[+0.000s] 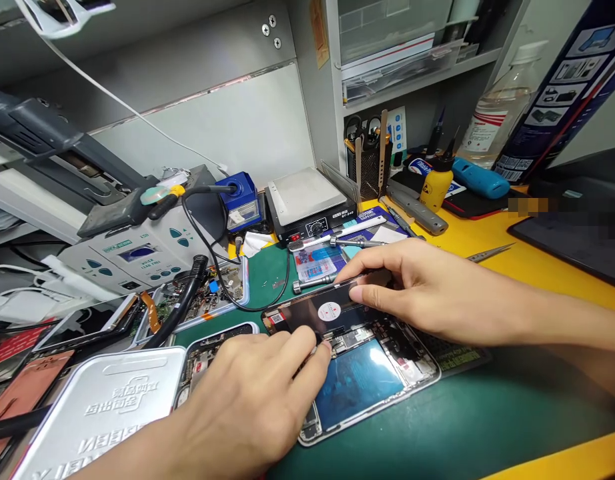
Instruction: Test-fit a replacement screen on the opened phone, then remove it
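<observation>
1. Phone [362, 383], with its inside showing, lies on the green mat [467, 420], just under and between the two hands.
2. The screen [300, 310] stands tilted at the far side of the phone, and it has a round white sticker [329, 311].
3. The right hand [412, 287] is nearly closed: its thumb presses the screen's inner face, and its fingers bend over the upper edge.
4. The left hand [262, 387] has curled fingers, with thumb and forefinger close together near the phone's inner parts; I cannot tell if they pinch something.
5. Beyond the hands there are a metal-topped box [310, 197] and a yellow bottle [435, 183].
6. Left of the left hand is a white tray [162, 373].
</observation>
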`<state>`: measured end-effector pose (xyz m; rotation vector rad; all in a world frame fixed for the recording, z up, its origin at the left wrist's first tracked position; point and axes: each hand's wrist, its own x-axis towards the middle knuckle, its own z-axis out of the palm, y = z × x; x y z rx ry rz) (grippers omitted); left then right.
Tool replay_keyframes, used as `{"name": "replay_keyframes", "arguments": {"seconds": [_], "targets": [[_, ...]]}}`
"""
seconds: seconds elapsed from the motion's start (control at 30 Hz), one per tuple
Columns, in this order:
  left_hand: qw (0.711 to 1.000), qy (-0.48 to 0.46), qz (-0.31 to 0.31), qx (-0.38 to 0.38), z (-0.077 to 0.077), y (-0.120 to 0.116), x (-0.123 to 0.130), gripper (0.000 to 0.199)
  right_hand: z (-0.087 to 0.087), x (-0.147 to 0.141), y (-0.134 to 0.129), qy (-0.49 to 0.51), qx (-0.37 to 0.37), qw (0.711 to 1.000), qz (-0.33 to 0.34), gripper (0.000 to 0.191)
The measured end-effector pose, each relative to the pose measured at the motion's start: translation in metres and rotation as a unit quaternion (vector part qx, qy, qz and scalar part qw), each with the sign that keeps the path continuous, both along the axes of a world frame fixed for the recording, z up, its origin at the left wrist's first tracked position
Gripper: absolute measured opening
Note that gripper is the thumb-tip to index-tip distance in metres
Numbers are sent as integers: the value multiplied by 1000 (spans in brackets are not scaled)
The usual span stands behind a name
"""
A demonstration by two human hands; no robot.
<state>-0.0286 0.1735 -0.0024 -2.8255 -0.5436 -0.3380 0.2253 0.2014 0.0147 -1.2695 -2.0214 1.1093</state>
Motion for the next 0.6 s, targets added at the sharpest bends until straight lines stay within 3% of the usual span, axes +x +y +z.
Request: {"name": "replay_keyframes", "arguments": {"seconds": [0.6], "targets": [[997, -3, 19, -70, -2, 3, 9, 21, -3, 1, 0, -8, 34, 999, -11, 12]]}}
